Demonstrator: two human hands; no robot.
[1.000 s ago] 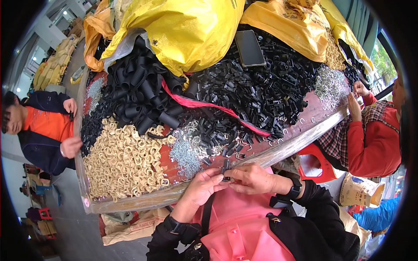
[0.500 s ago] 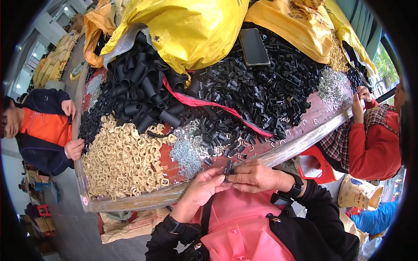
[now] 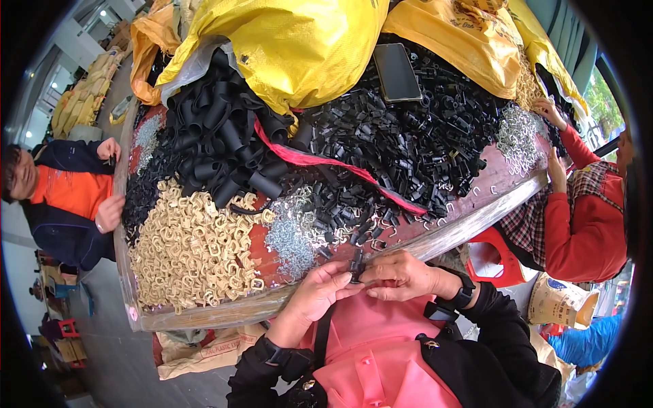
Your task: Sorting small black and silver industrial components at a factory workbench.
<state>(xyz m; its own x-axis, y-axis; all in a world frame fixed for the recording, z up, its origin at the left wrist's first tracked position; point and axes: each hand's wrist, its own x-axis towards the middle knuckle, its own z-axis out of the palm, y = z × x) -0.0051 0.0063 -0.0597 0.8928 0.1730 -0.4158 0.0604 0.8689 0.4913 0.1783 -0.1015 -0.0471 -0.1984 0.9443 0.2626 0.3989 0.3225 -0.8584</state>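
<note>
At the near edge of the table my left hand (image 3: 325, 294) is closed in a pinch on a small black plastic part (image 3: 356, 264), which stands upright between the fingertips. Facing it, my right hand (image 3: 403, 275) has its thumb and fingers curled together at the part's right side. Whether anything tiny sits in the right fingertips is hidden. Just beyond my hands lie loose black plastic pieces (image 3: 340, 211), bent silvery metal clips (image 3: 325, 234) and a heap of small grey metal bits (image 3: 289, 246).
Beige plastic buckles (image 3: 197, 251) are heaped on the left, black tubes (image 3: 228, 132) behind them. A red strap (image 3: 320, 161) crosses the pile; a phone (image 3: 398, 73) lies near yellow sacks (image 3: 306, 47). Co-workers sit left (image 3: 68, 197) and right (image 3: 585, 217). The table's wooden rim (image 3: 469, 228) runs before me.
My right fingers have shifted slightly at the black part; my left hand is nearly still. The right co-worker's hand has reached toward the back pile, and the left co-worker's head and hands have moved.
</note>
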